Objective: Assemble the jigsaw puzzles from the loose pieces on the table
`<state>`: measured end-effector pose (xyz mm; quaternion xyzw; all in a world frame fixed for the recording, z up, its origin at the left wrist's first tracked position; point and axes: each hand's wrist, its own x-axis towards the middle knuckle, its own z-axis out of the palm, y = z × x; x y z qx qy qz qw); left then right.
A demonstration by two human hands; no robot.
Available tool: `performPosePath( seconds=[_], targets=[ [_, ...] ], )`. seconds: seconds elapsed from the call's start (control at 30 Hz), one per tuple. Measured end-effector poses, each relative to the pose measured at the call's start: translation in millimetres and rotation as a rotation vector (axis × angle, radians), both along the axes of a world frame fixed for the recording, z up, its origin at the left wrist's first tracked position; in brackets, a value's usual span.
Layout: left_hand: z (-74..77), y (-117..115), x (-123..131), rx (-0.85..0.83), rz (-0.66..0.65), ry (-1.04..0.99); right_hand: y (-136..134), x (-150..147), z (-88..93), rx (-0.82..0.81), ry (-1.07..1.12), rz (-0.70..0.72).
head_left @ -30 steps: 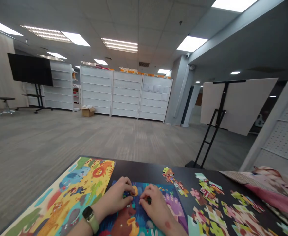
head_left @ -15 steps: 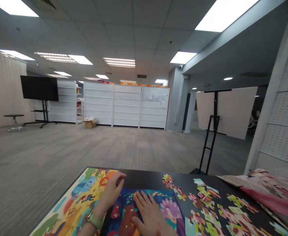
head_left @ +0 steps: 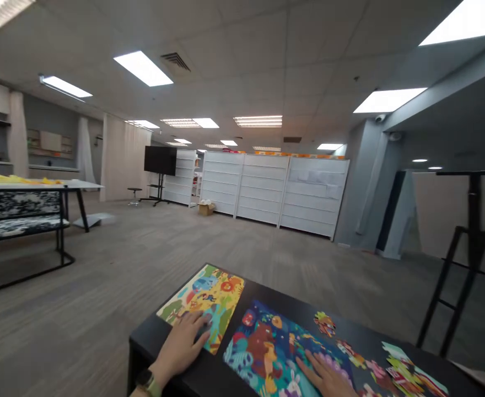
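Black tabletop (head_left: 267, 295): yellow puzzle (head_left: 217, 292) and blue puzzle (head_left: 267, 347) assembled, loose pieces (head_left: 408, 369) remain.
Left grip (head_left: 180, 344) and right grip (head_left: 325, 375) released, flat on the puzzles.

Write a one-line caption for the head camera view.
Left hand on a jungle-animal picture, right hand on a blue jigsaw, loose pieces beside it on a black table.

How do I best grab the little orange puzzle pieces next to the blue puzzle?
Use your right hand, since it is closest, and come straight down from above onto the clump of orange puzzle pieces. Pinch one piece by a knob at its outer edge. They lie flat on the black table, so knobs are easiest to catch.
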<state>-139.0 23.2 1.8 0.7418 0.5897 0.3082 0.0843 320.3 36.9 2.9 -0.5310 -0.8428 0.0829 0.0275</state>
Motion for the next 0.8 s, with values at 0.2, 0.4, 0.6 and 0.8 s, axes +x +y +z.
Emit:
performPosePath(
  seconds=[0.2, 0.4, 0.6, 0.8],
  targets=[
    [13.2, -18.1, 17.9, -0.008, 0.074, 0.144, -25.1, -55.8, 4.2, 0.228, -0.1, -0.387],
    [19.9, -27.0, 16.5, -0.025, 0.08, 0.244, -24.1, -92.2, 20.2, 0.236, -0.016, -0.333],
    [10.0, 24.7, 8.7, -0.13, 0.173, 0.312, -9.0, -80.1, 29.0, 0.025, 0.035, -0.079],
    [-13.6, 57.3, 0.1, -0.214, 0.248, 0.38, 16.9, -106.9, 6.8, 0.126, 0.025, -0.455]
  ],
)
